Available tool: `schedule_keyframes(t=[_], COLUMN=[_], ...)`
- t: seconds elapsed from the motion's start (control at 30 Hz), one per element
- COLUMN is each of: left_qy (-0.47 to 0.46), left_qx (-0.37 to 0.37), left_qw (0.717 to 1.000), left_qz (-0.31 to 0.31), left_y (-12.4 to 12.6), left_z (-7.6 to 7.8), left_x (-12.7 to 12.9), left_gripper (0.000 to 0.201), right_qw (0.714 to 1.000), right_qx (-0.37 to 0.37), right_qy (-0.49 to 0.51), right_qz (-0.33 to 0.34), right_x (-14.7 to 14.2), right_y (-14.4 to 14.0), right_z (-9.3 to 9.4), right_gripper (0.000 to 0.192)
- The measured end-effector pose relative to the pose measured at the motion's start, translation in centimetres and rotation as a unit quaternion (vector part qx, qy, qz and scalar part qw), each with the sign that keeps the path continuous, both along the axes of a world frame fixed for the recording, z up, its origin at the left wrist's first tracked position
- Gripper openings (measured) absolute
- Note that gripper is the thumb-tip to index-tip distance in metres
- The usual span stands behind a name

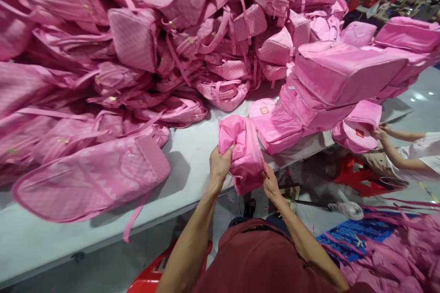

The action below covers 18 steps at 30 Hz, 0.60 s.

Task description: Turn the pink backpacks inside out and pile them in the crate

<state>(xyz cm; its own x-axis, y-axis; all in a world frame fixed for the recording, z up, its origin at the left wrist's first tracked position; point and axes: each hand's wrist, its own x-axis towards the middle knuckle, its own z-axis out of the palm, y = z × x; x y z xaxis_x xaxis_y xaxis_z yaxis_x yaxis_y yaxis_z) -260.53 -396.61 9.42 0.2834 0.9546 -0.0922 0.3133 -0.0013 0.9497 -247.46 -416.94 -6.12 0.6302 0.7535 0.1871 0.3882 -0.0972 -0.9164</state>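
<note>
Pink fabric everywhere: the heap of quilted pink bags (pixel 137 46) runs off the top and left edges, count unreadable. The small crumpled pink nylon bag (pixel 242 153) sits at the near edge of the white counter (pixel 192 165), its lower part hidden by both hands. Left hand (pixel 220 165) clamps its left side, fingers folded over the top. Right hand (pixel 271 184) pinches its lower right edge along the zip; fingertips hidden behind fabric. A co-worker's hands (pixel 380 132) grip another pink bag (pixel 357 128) far right, body cut off.

bag pile (pixel 103 55): cut off left, top | co-worker (pixel 412 151): cut off right
</note>
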Motion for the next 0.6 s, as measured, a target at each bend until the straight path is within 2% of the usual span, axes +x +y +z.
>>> schedule_keyframes(t=[0.07, 0.13, 0.2, 0.3, 0.37, 0.43, 0.5, 0.57, 0.6], left_qy=[0.010, 0.027, 0.047, 0.084, 0.109, 0.125, 0.132, 0.135, 0.135], left_qx=[0.005, 0.020, 0.041, 0.064, 0.074, 0.083, 0.086, 0.074, 0.063], left_qw=[1.000, 0.999, 0.997, 0.992, 0.987, 0.983, 0.981, 0.982, 0.983], left_qz=[-0.013, -0.031, -0.050, -0.071, -0.087, -0.104, -0.117, -0.113, -0.106], left_y=[-0.1, -0.5, -1.0, -1.7, -2.2, -2.5, -2.5, -2.1, -1.8], left_z=[0.2, 0.6, 1.1, 1.9, 2.4, 2.7, 2.9, 2.9, 2.9], left_x=[1.0, 1.6, 2.1, 2.4, 2.5, 2.2, 1.3, -0.3, -1.3], left_gripper=[0.050, 0.050, 0.049, 0.045, 0.043, 0.042, 0.043, 0.047, 0.051], right_qw=[0.999, 0.996, 0.986, 0.953, 0.940, 0.948, 0.973, 0.989, 0.982], right_qx=[-0.014, -0.018, -0.007, -0.005, -0.023, -0.034, -0.045, -0.084, -0.112], right_qy=[-0.019, -0.069, -0.156, -0.294, -0.336, -0.313, -0.220, -0.062, 0.021], right_qz=[-0.027, -0.050, -0.066, -0.067, -0.053, -0.032, -0.041, -0.109, -0.148], right_x=[0.2, 0.2, 0.6, 2.0, 3.3, 4.6, 5.7, 6.6, 6.8], right_y=[-1.4, -2.5, -2.8, -2.0, -1.5, -1.6, -2.5, -4.0, -4.8], right_z=[-0.5, 0.3, 2.1, 5.4, 6.9, 7.3, 6.6, 5.1, 4.3], right_gripper=[0.068, 0.057, 0.048, 0.042, 0.036, 0.039, 0.045, 0.051, 0.056])
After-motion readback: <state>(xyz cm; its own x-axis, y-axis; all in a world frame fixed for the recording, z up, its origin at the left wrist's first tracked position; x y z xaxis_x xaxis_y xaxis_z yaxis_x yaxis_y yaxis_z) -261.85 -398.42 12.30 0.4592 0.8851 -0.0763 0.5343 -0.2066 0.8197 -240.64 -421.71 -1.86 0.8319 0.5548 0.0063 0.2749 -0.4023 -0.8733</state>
